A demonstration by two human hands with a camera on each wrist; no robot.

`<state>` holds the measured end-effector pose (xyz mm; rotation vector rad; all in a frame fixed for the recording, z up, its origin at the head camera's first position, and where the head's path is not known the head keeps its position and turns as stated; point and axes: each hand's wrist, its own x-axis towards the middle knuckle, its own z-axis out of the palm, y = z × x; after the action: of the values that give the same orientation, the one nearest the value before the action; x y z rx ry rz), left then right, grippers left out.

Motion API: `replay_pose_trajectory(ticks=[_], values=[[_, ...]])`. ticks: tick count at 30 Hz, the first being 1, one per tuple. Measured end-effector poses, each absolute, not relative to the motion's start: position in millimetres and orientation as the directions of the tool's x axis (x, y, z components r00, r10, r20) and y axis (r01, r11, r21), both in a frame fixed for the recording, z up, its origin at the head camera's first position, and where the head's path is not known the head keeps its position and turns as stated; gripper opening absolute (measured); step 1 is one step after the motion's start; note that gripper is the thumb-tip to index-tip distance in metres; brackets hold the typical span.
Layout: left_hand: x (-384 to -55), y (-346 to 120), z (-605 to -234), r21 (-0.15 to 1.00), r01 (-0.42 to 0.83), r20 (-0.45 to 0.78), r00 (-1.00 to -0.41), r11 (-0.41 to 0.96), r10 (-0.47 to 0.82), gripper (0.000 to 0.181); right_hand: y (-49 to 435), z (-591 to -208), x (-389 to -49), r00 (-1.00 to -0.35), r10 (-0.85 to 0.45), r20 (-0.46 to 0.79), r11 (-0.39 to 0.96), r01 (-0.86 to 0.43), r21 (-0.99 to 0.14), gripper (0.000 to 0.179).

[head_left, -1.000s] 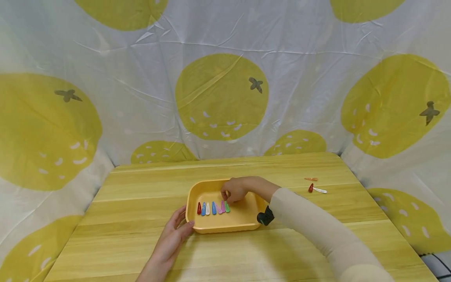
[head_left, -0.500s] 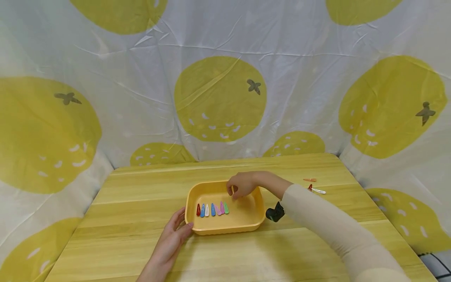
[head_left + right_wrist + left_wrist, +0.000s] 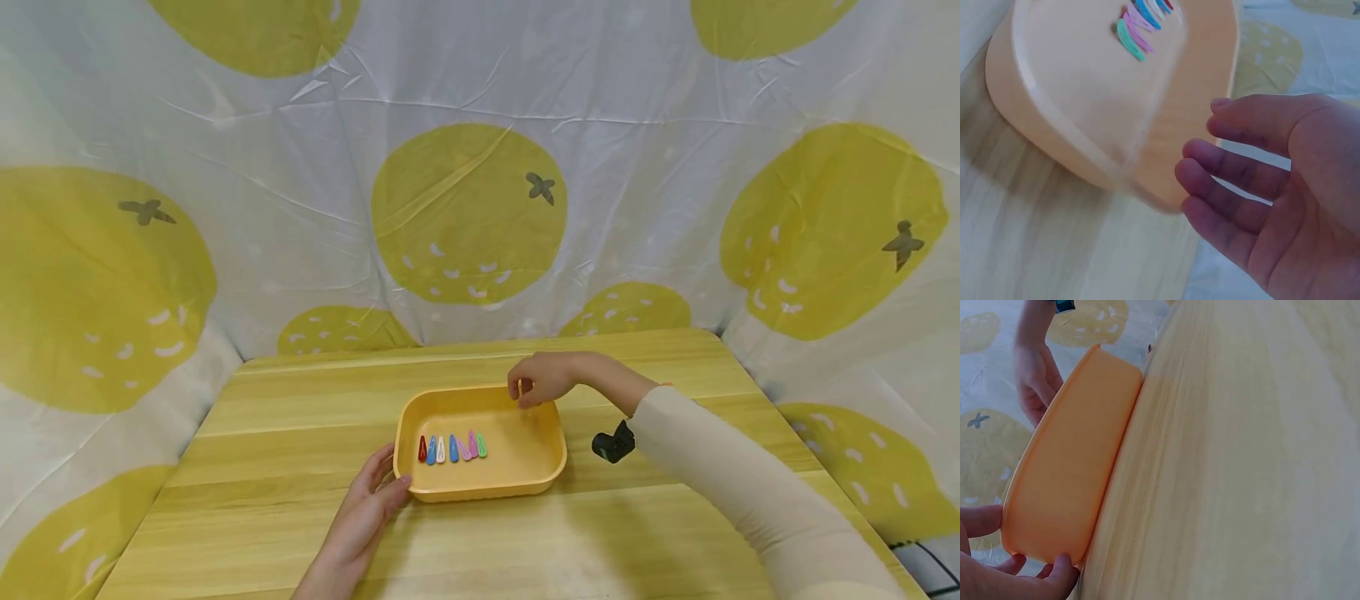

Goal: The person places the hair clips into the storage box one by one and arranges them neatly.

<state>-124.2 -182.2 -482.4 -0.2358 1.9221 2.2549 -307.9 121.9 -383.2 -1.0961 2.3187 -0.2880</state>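
Soft light, dimmer wrist views, faint shadows on the table [image 3: 262, 475], tray rim [image 3: 1036, 87] blurred

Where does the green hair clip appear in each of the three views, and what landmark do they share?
Head: green clip in the lower middle.
Left wrist: not in it; the tray's outer side shows.
Right wrist: near the top, left of centre.
Shared landmark: the tray.

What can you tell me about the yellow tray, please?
The yellow tray looks plastic: a rounded rectangle with raised walls. It sits flat on the table, seven hair clips lined up in its left half. The left hand grips its left end; whether the right hand, near its far-right corner, touches it is unclear.
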Motion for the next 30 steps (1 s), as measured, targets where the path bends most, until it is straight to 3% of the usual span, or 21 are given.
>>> replay_pose_trajectory(ticks=[20,30], values=[[-123,-181,-482,0.963,-0.227,-0.225,-0.974,-0.145,0.027,0.068,188,-366,-314,-0.589,-0.717,-0.374,0.693,-0.540,-0.477,0.018],[-124,-182,-482,0.962,-0.233,-0.232,-0.972,-0.142,0.027,0.069,233,-365,-319,-0.654,-0.650,-0.388,0.728,-0.388,-0.565,0.022]])
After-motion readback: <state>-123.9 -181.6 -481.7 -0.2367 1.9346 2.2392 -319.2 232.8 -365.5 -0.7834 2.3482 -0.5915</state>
